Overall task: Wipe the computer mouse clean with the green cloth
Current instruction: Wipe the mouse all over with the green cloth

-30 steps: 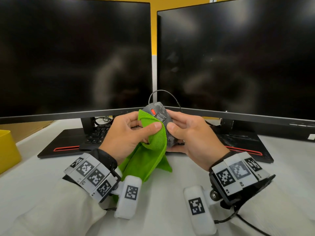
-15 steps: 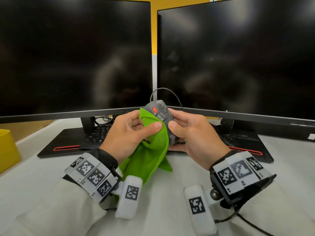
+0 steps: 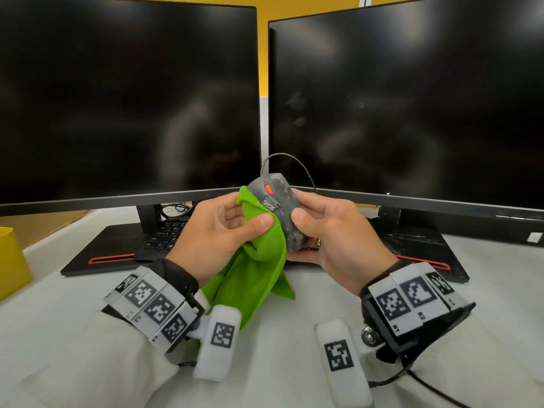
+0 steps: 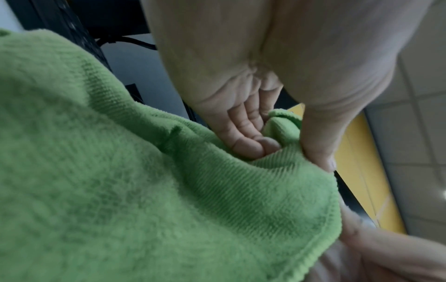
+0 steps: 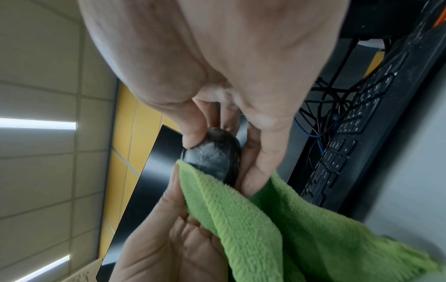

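Note:
A dusty dark grey wired mouse point(image 3: 279, 210) with a red scroll wheel is held upright in the air in front of the monitors. My right hand point(image 3: 329, 231) grips it from the right, thumb on its top face and fingers behind. My left hand point(image 3: 223, 228) pinches the green cloth point(image 3: 259, 272) between thumb and fingers and holds it against the mouse's left side. The cloth's free end hangs toward the desk. The right wrist view shows the mouse point(image 5: 214, 156) between thumb and fingers with the cloth point(image 5: 253, 219) over its lower part. In the left wrist view the cloth point(image 4: 144, 190) fills the frame.
Two dark monitors point(image 3: 126, 95) stand side by side behind the hands. A black keyboard point(image 3: 167, 237) lies under the left monitor on a black mat point(image 3: 97, 254). A yellow bin point(image 3: 11, 260) sits at the left edge. The mouse cable point(image 3: 297, 166) loops up behind the mouse.
The mouse has tilted more upright and risen slightly in my right hand. The cloth under my left thumb has slid down its left side, baring more of the mouse's top face.

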`<state>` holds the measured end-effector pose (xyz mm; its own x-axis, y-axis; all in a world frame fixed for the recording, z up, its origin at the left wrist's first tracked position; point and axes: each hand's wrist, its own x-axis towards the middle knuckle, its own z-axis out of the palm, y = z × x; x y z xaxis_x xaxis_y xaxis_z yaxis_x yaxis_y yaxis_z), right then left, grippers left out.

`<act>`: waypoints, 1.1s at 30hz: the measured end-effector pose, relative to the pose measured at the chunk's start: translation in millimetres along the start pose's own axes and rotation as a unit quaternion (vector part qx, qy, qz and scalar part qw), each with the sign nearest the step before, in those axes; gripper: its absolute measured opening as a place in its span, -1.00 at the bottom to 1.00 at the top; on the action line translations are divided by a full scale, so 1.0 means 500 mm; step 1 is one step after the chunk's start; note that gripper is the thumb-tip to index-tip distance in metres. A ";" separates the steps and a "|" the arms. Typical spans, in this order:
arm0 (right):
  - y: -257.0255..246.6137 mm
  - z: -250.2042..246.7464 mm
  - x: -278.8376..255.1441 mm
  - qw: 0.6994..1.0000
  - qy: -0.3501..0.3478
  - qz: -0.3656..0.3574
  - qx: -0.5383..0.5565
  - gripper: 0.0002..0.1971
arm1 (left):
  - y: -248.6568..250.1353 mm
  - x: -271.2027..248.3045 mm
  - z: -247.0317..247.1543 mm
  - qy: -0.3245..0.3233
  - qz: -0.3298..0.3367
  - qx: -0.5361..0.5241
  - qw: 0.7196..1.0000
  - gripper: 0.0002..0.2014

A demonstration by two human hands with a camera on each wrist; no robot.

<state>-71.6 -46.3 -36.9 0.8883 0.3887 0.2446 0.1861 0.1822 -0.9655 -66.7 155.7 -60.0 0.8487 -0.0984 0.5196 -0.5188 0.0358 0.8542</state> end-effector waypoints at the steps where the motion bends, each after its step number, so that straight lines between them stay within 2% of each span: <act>1: -0.001 -0.001 0.000 1.000 0.000 0.004 0.006 -0.60 | -0.001 0.000 -0.005 -0.003 -0.004 -0.017 1.000 -0.55; 6: -0.006 -0.004 0.000 0.997 -0.013 0.034 0.066 -0.64 | -0.007 0.003 -0.016 0.011 -0.012 -0.075 0.997 -0.55; 10: -0.013 -0.009 -0.002 0.992 -0.022 0.040 0.115 -0.66 | -0.002 0.008 -0.022 0.028 -0.014 -0.127 0.991 -0.29; 13: -0.010 -0.008 -0.002 0.991 -0.024 0.040 0.126 -0.65 | -0.001 0.005 -0.012 -0.002 -0.014 -0.145 0.989 -0.30; 18: 0.003 0.005 -0.001 0.992 -0.027 0.045 0.118 -0.63 | 0.003 -0.002 0.010 -0.025 0.000 -0.073 0.997 -0.37; 20: 0.003 0.005 -0.001 0.992 -0.030 0.045 0.118 -0.63 | 0.005 -0.001 0.010 -0.017 0.011 -0.058 0.998 -0.42; 26: -0.004 0.004 -0.004 0.989 -0.054 0.045 0.133 -0.63 | 0.010 0.001 0.008 0.040 0.003 -0.069 0.997 -0.38; 30: -0.002 0.005 -0.003 0.986 -0.037 0.044 0.155 -0.61 | 0.009 -0.004 0.017 0.016 0.009 -0.058 0.998 -0.59; 33: 0.001 0.005 -0.002 0.986 -0.021 0.039 0.160 -0.61 | 0.010 -0.006 0.030 -0.003 0.015 -0.019 1.000 -0.41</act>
<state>-73.3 -44.1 -37.3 0.8756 0.4482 0.1802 -0.0301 0.4230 -0.9056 -73.6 141.5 -57.7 0.8323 -0.1028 0.5447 -0.5393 0.0767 0.8386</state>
